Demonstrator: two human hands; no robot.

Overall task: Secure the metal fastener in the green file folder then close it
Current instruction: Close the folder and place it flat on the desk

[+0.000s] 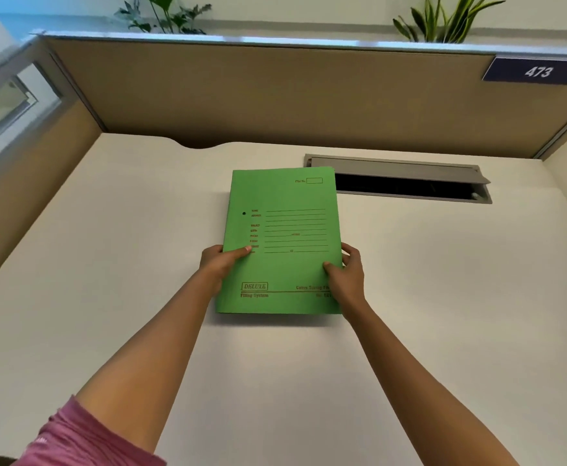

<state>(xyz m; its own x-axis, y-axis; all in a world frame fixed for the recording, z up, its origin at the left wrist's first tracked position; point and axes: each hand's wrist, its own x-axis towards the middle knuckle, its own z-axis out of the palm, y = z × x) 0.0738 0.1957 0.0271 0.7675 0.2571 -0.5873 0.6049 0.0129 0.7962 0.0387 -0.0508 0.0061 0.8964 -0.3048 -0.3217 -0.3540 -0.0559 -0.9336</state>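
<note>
The green file folder (285,237) is closed, front cover up, printed with ruled lines and the word DELUXE, near the middle of the white desk (107,264). My left hand (220,264) grips its left edge, thumb on the cover. At the right edge my right hand (346,274) holds the folder the same way, thumb on top and fingers curled around the side. A small dark hole shows near the cover's left side. The metal fastener is hidden inside.
A grey cable hatch (400,178) stands open in the desk just behind and right of the folder. Tan cubicle panels (275,95) wall in the back and sides, with a blue sign reading 473 (537,71) at the upper right. Plants rise behind the panel.
</note>
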